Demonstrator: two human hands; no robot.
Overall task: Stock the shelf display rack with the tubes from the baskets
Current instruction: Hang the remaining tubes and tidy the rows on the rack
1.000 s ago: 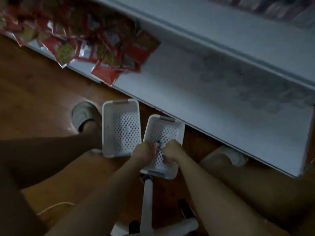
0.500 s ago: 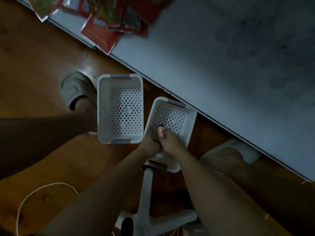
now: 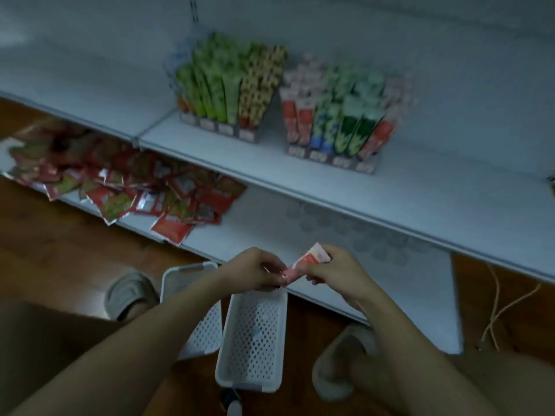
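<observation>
White metal shelving (image 3: 420, 187) fills the upper half of the view, over a brown wooden floor (image 3: 45, 250). On the middle shelf, at 12 o'clock, stand two display racks side by side: the left rack (image 3: 228, 94) packed with upright green and orange-patterned tubes, the right rack (image 3: 336, 115) with red, blue, green and pink ones. On the bottom shelf, at 10 o'clock, lies a loose heap of red sachets (image 3: 126, 187).

Near the centre of the view, both hands hold one pink-and-red tube (image 3: 309, 259) between them, above the baskets. The left hand (image 3: 255, 270) pinches its lower end with curled fingers; the right hand (image 3: 336, 270) grips its upper, wider end, which sticks up toward 12 o'clock. The tube is tilted, and well apart from the racks.

Below the hands, at 6 o'clock, two white perforated baskets sit on the floor just beside each other: the nearer basket (image 3: 255, 340) and the left basket (image 3: 192, 283), partly hidden by the left forearm. A grey slipper (image 3: 129, 292) shows at 8 o'clock and another (image 3: 339, 364) at 5 o'clock. Thin cords (image 3: 498, 307) trail on the floor at 4 o'clock.
</observation>
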